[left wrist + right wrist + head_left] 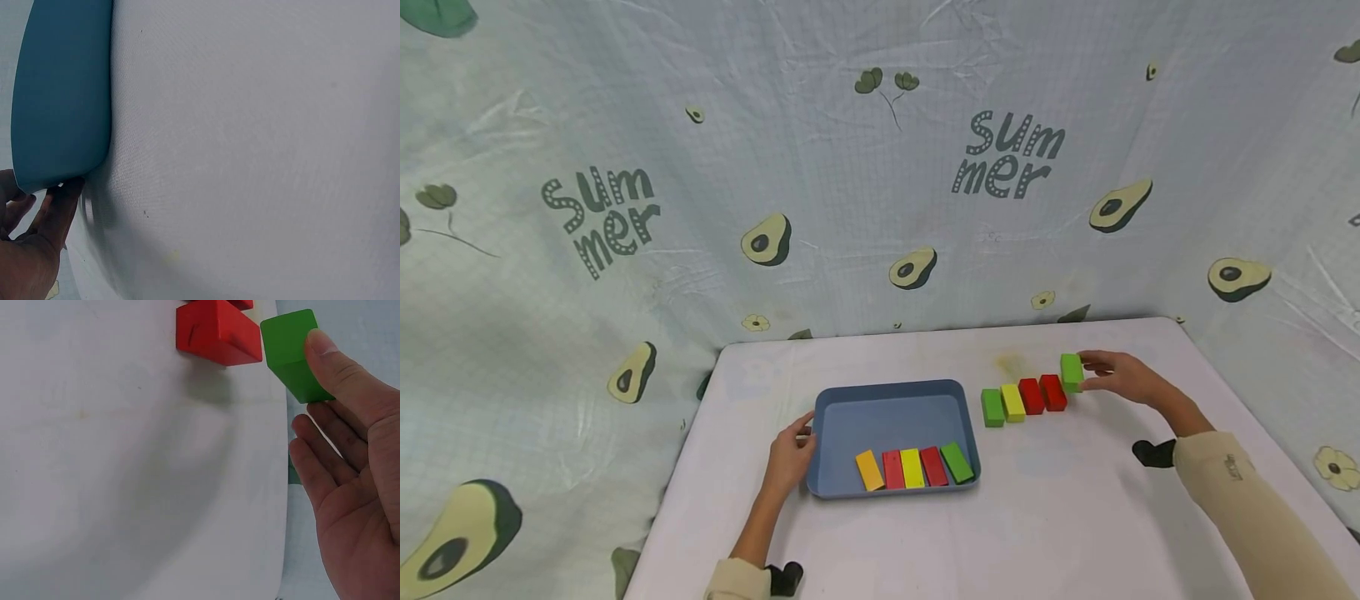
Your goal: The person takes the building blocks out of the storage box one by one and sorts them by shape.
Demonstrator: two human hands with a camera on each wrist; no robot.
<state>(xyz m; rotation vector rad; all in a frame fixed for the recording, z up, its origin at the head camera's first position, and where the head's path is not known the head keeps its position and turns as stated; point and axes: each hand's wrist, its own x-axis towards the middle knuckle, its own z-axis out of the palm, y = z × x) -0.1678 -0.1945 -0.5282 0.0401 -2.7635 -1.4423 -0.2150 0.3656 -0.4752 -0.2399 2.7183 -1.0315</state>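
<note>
My right hand [1123, 377] pinches a green block [1072, 372] between thumb and fingers; in the right wrist view the thumb lies on the block's near side. The block is held just right of a row on the table: a green block [992, 407], a yellow block [1012, 402] and two red blocks [1032, 396]. With my left hand [790, 458] I hold the left rim of a blue tray [889, 392]. Along the tray's front side lie an orange block [869, 471], a yellow block [912, 468], a green block [957, 462] and two red blocks [933, 467].
The white table [1045, 517] spreads around the tray, its back edge against a hanging cloth [842, 167] printed with avocados and lettering. A faint yellowish stain [1011, 364] marks the tabletop behind the row of blocks.
</note>
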